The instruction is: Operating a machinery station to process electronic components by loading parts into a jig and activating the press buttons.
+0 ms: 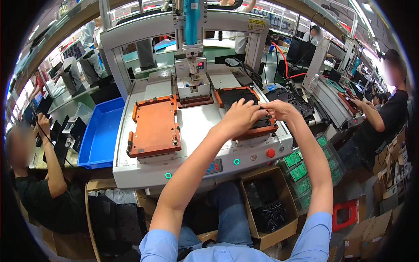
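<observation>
A flat black plastic part (233,97) lies in the right orange fixture (257,132) of a white bench machine. My left hand (241,117) rests on top of the part, palm down with its fingers stretched out. At the part's right edge, the fingers of my right hand (281,110) are pinched together, close to my left fingertips. Whatever they hold is too small and too covered to name. The left orange fixture (155,124) has no part in it. Between the fixtures, toward the back, stands the screwdriving head (191,72) under its blue driver (192,22).
A blue tray (102,131) stands left of the machine. A red button (270,153) is on its front panel. Below are cardboard boxes, one with black parts (115,222), another with small black pieces (275,216). Green circuit boards (299,171) lie at right. Co-workers sit on both sides.
</observation>
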